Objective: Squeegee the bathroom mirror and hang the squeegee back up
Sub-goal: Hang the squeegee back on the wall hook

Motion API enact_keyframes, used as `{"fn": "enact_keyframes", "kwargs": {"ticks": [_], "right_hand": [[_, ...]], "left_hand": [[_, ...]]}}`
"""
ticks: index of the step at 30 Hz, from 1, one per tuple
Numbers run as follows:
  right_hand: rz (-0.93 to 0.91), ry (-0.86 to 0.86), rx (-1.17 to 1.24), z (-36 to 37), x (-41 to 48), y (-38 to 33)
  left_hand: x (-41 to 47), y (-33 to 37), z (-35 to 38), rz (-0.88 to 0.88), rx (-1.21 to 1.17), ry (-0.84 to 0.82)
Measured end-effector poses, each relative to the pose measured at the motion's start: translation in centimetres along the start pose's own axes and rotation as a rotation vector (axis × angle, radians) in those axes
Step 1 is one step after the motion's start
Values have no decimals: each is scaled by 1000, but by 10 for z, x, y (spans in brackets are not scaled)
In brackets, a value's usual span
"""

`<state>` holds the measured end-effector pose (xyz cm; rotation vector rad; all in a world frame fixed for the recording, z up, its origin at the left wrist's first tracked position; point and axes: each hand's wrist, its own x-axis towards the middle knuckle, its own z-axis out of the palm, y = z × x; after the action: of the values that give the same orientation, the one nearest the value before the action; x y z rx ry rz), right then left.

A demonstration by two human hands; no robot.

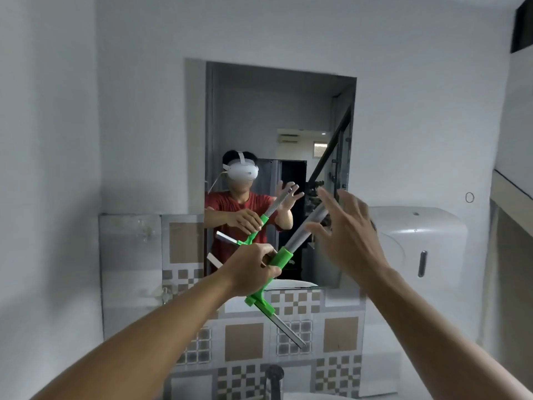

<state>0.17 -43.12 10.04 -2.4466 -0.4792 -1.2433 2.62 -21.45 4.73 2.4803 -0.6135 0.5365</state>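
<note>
While left hand (250, 271) gripped the squeegee (281, 262) before the mirror (277, 116), right hand (346, 235) hovered spread beside its handle.

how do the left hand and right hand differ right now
The left hand is closed around the green squeegee near its head; the right hand is open, fingers spread, beside the grey handle, not clearly gripping. The left sits lower, the right higher. Both are bare, raised before the mirror.

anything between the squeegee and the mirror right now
Nothing visible. The left hand grips the green squeegee in open air in front of the mirror. The right hand is open beside the grey handle, not blocking the glass.
</note>
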Motion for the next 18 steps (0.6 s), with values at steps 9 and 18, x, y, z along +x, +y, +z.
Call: {"fn": "enact_keyframes", "kwargs": {"ticks": [9, 18], "right_hand": [[355, -225, 928, 49, 38, -56], [181, -416, 968, 124, 50, -139]], "left_hand": [[-43, -33, -32, -101, -125, 39], [-78, -83, -65, -388, -402, 288]]}}
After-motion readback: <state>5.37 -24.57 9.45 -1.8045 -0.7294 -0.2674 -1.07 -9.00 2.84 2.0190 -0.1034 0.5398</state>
